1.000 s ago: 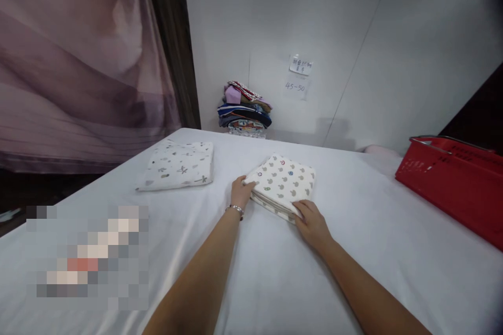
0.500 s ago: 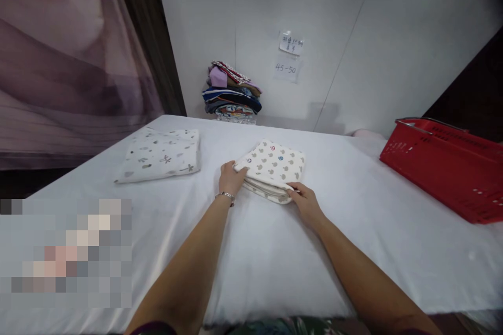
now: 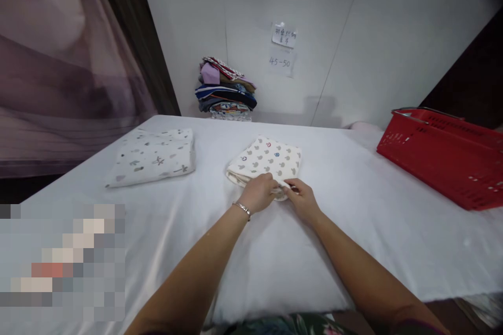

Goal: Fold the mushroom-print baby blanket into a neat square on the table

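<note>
A folded cream cloth [image 3: 271,157] with grey, red and blue prints lies at the middle of the table, its layered edge toward me. My left hand [image 3: 259,192], with a silver bracelet at the wrist, is closed on that near edge. Beside it my right hand [image 3: 302,199] pinches the near right corner between thumb and fingers. The two hands are almost touching, and they partly hide the edge layers. To the left lies another folded white cloth [image 3: 157,159] with plant prints, apart from both hands.
A white sheet covers the table [image 3: 334,251]. At the right stands a red plastic basket [image 3: 440,157]. A pile of folded fabrics [image 3: 226,89] sits at the back by the wall, under paper signs [image 3: 282,49]. A pinkish curtain [image 3: 70,73] hangs at the left.
My left hand has left the cloth's left corner and moved right along its near edge, close to my right hand. My right hand stays at the right corner. The view has shifted slightly.
</note>
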